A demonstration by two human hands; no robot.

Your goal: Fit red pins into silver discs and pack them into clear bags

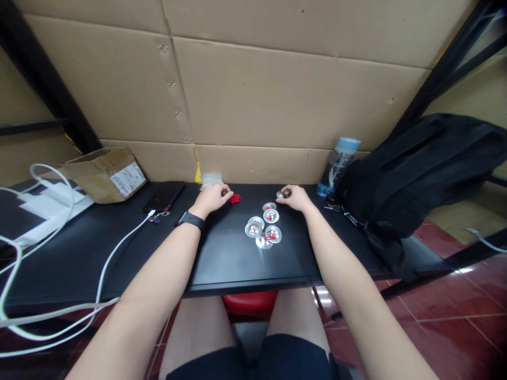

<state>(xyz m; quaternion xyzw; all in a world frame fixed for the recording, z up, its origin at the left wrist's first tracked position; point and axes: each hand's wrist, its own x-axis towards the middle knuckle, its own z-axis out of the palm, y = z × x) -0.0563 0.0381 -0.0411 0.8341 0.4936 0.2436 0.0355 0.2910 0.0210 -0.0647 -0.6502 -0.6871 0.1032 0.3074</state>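
Observation:
My left hand is at the back of the black table, its fingers pinched at a small bundle of red cords. Over to the right, my right hand grips the edge of a small silvery metal disc that looks like a finger cymbal. Between and in front of my hands lie several more of these finger cymbals, domed in the middle, some with red cord at the centre. Two of them overlap at the left, and another pair overlaps nearest the table's front edge.
A clear bottle with a blue lid and a black backpack stand at the right. On the left are an open cardboard box, a dark phone and white cables. Cardboard panels wall off the back.

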